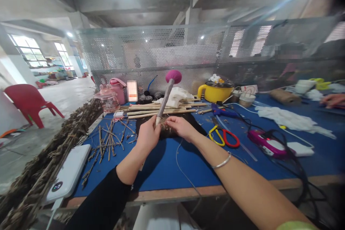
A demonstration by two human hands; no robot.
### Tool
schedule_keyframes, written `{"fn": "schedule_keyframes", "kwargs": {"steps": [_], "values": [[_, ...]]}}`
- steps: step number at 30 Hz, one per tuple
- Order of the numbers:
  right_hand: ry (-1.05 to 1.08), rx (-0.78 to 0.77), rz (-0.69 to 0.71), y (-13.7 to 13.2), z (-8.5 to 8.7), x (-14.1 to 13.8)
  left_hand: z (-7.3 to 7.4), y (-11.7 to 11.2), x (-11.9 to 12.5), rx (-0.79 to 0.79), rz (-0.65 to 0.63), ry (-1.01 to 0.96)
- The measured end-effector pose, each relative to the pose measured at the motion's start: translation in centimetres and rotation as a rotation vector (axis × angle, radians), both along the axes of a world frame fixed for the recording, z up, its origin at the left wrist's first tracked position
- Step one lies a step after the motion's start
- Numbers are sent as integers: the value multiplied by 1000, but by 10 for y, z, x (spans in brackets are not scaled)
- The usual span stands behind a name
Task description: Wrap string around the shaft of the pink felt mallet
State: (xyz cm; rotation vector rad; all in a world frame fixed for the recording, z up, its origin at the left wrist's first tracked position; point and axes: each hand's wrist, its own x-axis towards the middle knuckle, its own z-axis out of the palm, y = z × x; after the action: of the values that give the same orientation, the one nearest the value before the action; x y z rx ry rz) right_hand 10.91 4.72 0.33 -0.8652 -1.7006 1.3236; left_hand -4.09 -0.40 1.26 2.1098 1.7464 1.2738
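Observation:
My left hand is closed round the lower end of a stick, which is wrapped in grey and tilts up and to the right. On its far tip sits a round purple ball. My right hand pinches at the stick's base, where some brown fibrous stuff shows; what exactly the fingertips hold is too small to tell. A thin string hangs below my right hand over the blue tabletop. A dark cloth or mat lies beneath both hands.
Behind are pale wooden sticks, white cloth and a yellow pot. Dry twigs and a power bank lie left. Scissors, a glue gun and a purple device lie right, near another person's hand.

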Motion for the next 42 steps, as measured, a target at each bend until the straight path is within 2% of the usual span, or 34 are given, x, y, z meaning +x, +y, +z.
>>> {"fn": "schedule_keyframes", "kwargs": {"steps": [4,7,11,13,15,18,23,25,27,30,34,36,39,42], "values": [[-45,-42,1,3,0,1,0,-1,3,18,-48,-43],[147,-132,22,-4,5,-1,-2,-3,6,62,-73,4],[376,-299,86,-11,8,-5,-1,-7,9,57,-42,130],[355,-308,89,-11,7,-7,0,-8,11,37,-9,175],[272,-287,27,-9,3,-10,0,-8,11,19,23,195],[151,-114,-111,-6,-3,-12,-1,-6,10,9,41,195],[-104,447,-316,-13,0,-8,-6,-1,6,24,38,167],[-154,555,-306,-18,4,-7,-7,0,5,34,29,111],[-172,580,-241,-21,7,-5,-5,-1,6,45,11,35],[-127,516,-184,-18,9,-4,-2,-2,9,45,-39,-122],[-19,326,-191,-11,11,-1,-3,-2,14,1,-108,-367],[29,294,-188,-9,14,0,-4,-1,16,-45,-135,-450],[125,227,-168,-10,18,1,-6,-1,17,-66,-147,-500],[237,50,-132,-12,20,2,-4,-3,18,-41,-156,-473]]}}
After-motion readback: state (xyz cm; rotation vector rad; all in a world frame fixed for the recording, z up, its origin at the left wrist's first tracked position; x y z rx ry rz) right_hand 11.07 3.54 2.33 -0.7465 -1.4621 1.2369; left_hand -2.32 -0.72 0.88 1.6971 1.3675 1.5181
